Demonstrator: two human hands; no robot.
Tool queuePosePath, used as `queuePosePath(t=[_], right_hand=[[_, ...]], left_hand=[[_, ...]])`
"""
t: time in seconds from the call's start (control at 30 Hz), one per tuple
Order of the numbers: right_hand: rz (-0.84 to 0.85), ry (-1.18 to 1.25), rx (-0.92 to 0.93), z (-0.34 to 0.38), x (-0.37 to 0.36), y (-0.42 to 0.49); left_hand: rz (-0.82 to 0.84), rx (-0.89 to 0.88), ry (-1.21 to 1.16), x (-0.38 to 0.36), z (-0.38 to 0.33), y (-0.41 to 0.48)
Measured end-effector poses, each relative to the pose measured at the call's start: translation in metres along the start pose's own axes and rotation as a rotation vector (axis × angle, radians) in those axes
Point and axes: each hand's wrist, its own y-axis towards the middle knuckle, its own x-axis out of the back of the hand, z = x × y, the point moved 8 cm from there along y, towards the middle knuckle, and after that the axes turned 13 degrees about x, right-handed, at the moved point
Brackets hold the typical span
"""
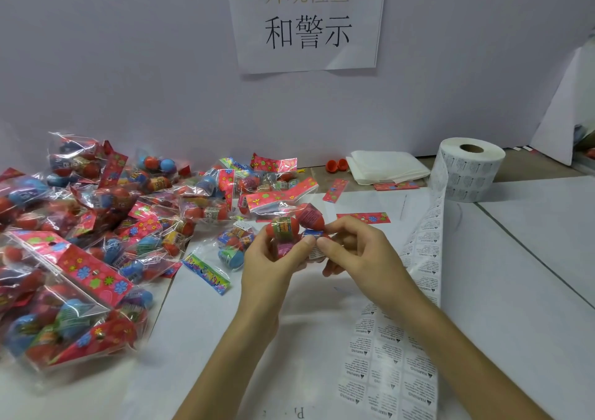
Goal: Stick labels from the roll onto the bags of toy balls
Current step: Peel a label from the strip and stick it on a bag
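Label strip's (383, 371) end beyond the bottom edge; bag pile's (64, 258) left side likewise.

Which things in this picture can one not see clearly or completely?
1. Head view, label at the held bag: mostly covered by left hand and right hand; whether stuck, cannot tell.
2. Head view, label strip: fine print too small to read.
3. Head view, pile of bags: cut off by the left edge.
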Motion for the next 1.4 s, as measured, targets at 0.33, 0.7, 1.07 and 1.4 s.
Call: queuePosePath(t=[0.33,0.7,1.07,1.4], right_hand=[[-0.01,0.047,-0.019,0.006,-0.001,-0.001],[0.081,-0.021,-0.015,0.012,-0.004,-0.001],[0.093,-0.05,-0.033,0.009,-0.007,-0.003],[0.108,-0.002,-0.035,0.01,-0.009,-0.003]], left_hand=[[-0.047,-0.053,-0.006,0.003,-0.003,0.002],[-0.074,-0.051,-0.048,0.007,-0.005,-0.001],[-0.086,-0.032,-0.044,0.005,-0.002,0.0],[-0.034,0.096,-0.125,0.007,0.002,0.0]])
